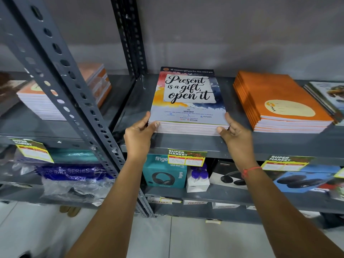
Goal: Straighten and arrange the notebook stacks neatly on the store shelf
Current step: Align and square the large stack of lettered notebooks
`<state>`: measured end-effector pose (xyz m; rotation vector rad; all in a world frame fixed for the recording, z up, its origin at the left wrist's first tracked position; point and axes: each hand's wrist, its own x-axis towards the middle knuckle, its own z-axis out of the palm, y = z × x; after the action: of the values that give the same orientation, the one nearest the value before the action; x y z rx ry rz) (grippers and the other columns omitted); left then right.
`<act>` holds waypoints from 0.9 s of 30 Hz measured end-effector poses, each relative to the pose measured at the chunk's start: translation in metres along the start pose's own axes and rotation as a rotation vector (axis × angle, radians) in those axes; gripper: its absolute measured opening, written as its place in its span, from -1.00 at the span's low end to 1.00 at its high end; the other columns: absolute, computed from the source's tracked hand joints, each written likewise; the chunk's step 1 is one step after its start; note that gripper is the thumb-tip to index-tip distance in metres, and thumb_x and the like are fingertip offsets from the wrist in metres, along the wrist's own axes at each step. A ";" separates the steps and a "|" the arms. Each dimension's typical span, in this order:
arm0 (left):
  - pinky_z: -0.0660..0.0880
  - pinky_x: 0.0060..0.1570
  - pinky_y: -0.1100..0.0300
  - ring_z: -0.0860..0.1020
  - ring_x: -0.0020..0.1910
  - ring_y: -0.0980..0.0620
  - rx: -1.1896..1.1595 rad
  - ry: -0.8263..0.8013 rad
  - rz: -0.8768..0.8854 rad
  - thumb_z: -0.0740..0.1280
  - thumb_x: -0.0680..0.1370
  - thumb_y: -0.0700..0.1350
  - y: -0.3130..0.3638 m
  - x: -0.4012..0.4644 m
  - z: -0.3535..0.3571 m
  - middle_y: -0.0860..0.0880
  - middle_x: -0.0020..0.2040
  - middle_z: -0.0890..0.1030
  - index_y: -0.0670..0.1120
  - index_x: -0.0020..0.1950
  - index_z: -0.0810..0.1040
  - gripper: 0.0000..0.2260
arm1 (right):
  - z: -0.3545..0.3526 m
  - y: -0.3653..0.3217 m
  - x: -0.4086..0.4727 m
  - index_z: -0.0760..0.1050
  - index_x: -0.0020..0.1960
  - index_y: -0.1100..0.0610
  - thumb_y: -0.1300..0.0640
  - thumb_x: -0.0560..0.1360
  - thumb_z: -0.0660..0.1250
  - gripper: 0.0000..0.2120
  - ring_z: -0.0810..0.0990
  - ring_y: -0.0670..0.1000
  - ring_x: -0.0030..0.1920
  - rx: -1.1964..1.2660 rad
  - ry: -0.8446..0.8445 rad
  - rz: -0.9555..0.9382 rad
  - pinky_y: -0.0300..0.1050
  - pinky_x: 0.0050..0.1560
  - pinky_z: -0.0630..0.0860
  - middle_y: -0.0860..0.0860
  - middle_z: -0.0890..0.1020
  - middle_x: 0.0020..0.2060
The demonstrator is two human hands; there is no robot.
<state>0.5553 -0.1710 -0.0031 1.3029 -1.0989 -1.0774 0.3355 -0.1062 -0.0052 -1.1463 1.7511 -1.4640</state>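
A stack of notebooks [188,101] with a colourful cover reading "Present is a gift, open it" lies on the grey metal shelf [186,144], squared and near the front edge. My left hand [139,135] grips its front left corner, thumb on the stack's front edge. My right hand [234,135] grips the front right corner the same way. To the right lies an orange notebook stack [279,103], turned slightly askew. Another stack [327,97] with a picture cover sits at the far right, partly cut off.
A perforated grey upright [74,86] crosses the left foreground. Behind it, on the neighbouring shelf, sit orange-and-white notebook stacks [41,105]. Yellow price tags [187,157] hang on the shelf edge. Headphone boxes [163,172] and plastic-wrapped bags [74,175] fill the lower shelves.
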 end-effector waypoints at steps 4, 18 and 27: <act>0.42 -0.31 0.67 0.53 -0.17 0.26 -0.028 0.004 -0.017 0.39 0.48 -0.27 0.002 0.001 -0.001 0.02 0.09 0.60 -0.18 0.33 0.49 -0.59 | 0.001 -0.001 0.001 0.33 0.41 0.13 0.24 0.50 0.33 -0.50 0.47 -0.19 0.09 -0.009 0.022 -0.006 -0.40 0.10 0.38 -0.27 0.43 0.09; 0.49 -0.10 0.53 0.57 -0.06 0.17 -0.009 0.021 0.015 0.40 0.48 -0.25 0.001 0.003 -0.002 0.03 0.07 0.60 -0.15 0.32 0.50 -0.60 | 0.002 -0.002 -0.003 0.39 0.37 0.12 0.18 0.47 0.38 -0.51 0.53 0.19 0.25 -0.028 0.067 -0.038 0.10 0.30 0.44 0.24 0.58 0.21; 0.44 -0.26 0.63 0.52 -0.17 0.21 0.022 0.030 0.009 0.40 0.49 -0.22 0.001 0.000 -0.001 0.08 0.02 0.61 -0.10 0.31 0.51 -0.61 | 0.002 0.010 0.007 0.44 0.34 0.07 0.11 0.45 0.40 -0.53 0.33 0.00 -0.22 -0.042 0.089 -0.030 -0.18 -0.09 0.32 -0.01 0.40 -0.35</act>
<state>0.5568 -0.1710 -0.0017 1.3256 -1.0962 -1.0390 0.3317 -0.1135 -0.0144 -1.1489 1.8398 -1.5237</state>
